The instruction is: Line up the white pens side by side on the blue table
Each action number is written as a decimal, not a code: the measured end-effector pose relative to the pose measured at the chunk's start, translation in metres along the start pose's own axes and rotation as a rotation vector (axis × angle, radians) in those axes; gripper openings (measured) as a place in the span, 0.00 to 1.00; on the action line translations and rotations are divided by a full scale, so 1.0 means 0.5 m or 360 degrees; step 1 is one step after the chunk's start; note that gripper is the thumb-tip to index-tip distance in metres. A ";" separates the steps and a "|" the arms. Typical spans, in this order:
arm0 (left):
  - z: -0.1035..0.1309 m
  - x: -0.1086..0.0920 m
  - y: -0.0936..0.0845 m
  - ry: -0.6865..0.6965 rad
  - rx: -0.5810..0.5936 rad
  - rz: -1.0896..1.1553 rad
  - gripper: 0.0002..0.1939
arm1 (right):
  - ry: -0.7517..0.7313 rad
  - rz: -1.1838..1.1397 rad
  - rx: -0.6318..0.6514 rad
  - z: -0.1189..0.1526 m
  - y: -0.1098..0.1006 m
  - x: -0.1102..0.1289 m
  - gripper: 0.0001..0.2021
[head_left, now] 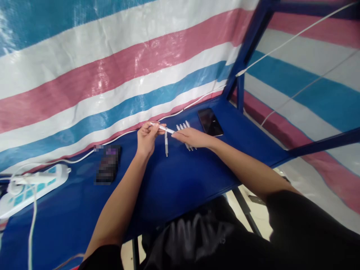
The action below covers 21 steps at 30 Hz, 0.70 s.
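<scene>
My left hand (146,138) and my right hand (191,137) hold one white pen (163,128) between them above the blue table (174,180). The left fingers pinch its left end and the right fingertips pinch its right end. Another white pen (166,144) lies on the table just below the held one. Several more white pens (183,126) lie side by side under and behind my right hand, partly hidden by it.
A black phone (210,122) lies at the back right by the blue frame post (240,93). A dark blurred object (108,164) lies to the left. A white power strip (30,184) with cables sits at the far left. Striped tarpaulin walls close in behind and right.
</scene>
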<state>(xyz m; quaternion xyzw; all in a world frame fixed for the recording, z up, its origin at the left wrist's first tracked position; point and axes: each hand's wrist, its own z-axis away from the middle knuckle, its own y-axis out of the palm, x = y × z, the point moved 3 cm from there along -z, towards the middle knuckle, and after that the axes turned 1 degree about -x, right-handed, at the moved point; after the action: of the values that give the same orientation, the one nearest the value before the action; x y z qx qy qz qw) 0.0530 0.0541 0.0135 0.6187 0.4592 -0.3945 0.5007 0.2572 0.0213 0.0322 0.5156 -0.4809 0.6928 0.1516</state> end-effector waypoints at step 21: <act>-0.004 0.044 -0.030 -0.0133 -0.0256 0.0085 0.19 | -0.0093 0.0018 -0.0660 -0.005 -0.020 -0.039 0.22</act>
<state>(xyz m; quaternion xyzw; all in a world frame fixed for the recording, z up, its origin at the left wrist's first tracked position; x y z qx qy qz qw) 0.0447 0.0608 -0.0109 0.5715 0.4516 -0.3683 0.5778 0.2711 0.0337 0.0203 0.4905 -0.6203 0.5646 0.2364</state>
